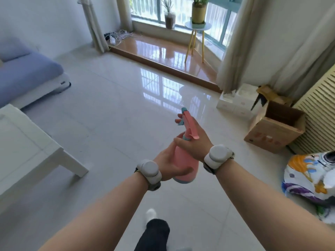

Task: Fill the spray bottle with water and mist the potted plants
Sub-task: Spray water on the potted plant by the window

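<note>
Much of the view is glossy pale floor [112, 109], with a blue sofa [27, 77] at the far left and a white table [23, 142] nearer on that side. An open cardboard box [275, 131] stands on the floor at the right, beside a slatted cover. Ahead, on the raised brown window platform [163, 49], is a small round stool [196, 27] with yellow legs. It carries a plant in a yellow pot [198, 13], and a plant in a grey pot [169, 19] stands on the sill just to its left. The pink spray bottle [183, 157] is held in mid-air over the floor, well apart from both plants and tilted with its nozzle forward. The left hand [168, 163] cups the bottle's body, fingers and thumb curled round it. The right hand [194, 142] grips the neck, fingers wrapped by the trigger.
</note>
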`<action>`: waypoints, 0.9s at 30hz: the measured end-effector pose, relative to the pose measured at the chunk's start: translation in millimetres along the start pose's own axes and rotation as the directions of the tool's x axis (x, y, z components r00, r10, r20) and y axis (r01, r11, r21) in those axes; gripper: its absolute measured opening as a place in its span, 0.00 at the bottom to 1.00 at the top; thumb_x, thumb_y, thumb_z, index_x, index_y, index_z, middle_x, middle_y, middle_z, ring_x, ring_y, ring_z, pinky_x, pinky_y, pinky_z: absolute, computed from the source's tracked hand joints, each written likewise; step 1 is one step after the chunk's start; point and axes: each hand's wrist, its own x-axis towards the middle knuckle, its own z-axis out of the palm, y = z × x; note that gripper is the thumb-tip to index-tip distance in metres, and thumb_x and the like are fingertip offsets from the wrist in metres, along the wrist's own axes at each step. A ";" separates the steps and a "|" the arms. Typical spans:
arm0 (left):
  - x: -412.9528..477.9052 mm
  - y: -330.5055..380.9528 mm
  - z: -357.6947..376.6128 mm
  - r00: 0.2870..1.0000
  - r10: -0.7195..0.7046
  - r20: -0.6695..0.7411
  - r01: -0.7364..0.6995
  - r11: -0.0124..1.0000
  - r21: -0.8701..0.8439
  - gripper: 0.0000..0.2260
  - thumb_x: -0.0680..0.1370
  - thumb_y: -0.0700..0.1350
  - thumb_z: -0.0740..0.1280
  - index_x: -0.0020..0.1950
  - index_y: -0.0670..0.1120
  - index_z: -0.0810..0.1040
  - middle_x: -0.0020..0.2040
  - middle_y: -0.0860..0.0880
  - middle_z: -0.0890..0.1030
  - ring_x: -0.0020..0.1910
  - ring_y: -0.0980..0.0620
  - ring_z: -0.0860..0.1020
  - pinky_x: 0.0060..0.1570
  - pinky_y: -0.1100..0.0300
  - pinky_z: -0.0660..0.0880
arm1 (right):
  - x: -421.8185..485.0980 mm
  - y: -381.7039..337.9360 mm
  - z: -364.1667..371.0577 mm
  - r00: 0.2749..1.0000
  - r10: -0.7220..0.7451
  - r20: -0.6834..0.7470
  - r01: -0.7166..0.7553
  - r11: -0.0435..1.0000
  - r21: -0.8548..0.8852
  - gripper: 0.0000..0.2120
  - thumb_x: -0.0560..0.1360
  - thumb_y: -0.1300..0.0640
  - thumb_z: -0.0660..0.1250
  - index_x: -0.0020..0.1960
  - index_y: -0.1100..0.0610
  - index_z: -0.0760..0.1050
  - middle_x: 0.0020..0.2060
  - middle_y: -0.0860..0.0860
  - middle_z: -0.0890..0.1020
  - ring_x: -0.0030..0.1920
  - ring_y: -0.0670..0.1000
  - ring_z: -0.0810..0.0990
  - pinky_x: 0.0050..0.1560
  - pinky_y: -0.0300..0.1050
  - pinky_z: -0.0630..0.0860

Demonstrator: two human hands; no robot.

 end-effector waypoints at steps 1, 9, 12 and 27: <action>17.5 -8.8 -13.1 0.999 -0.027 -0.020 0.027 0.999 -0.028 0.39 0.65 0.62 0.73 0.68 0.71 0.53 0.59 0.61 0.75 0.57 0.59 0.76 0.54 0.54 0.78 | 26.1 1.8 4.4 1.000 -0.018 0.002 0.018 1.000 -0.009 0.38 0.71 0.63 0.68 0.74 0.43 0.56 0.61 0.42 0.72 0.57 0.42 0.76 0.52 0.34 0.74; 164.3 -63.9 -143.2 0.994 -0.086 -0.071 0.077 0.989 -0.125 0.39 0.67 0.66 0.70 0.72 0.58 0.57 0.65 0.57 0.71 0.63 0.58 0.71 0.56 0.62 0.70 | 219.3 31.0 16.3 0.991 0.039 -0.127 -0.037 0.999 0.019 0.37 0.68 0.66 0.65 0.70 0.39 0.60 0.56 0.38 0.74 0.49 0.41 0.76 0.45 0.33 0.69; 246.6 -78.6 -225.6 0.963 -0.130 -0.237 0.103 0.987 -0.123 0.35 0.70 0.65 0.65 0.73 0.54 0.60 0.67 0.51 0.72 0.64 0.53 0.71 0.58 0.58 0.70 | 317.2 42.9 5.8 0.981 0.069 -0.181 -0.075 0.997 -0.026 0.36 0.67 0.64 0.66 0.71 0.43 0.62 0.57 0.39 0.75 0.45 0.37 0.75 0.43 0.28 0.68; 607.4 -130.6 -351.3 0.938 -0.031 -0.344 0.127 0.957 0.260 0.28 0.76 0.54 0.66 0.73 0.48 0.62 0.71 0.49 0.68 0.69 0.51 0.67 0.67 0.59 0.62 | 638.1 173.3 -89.0 0.933 0.232 -0.277 -0.249 0.968 -0.030 0.33 0.61 0.55 0.63 0.66 0.46 0.68 0.54 0.37 0.76 0.50 0.37 0.75 0.46 0.30 0.67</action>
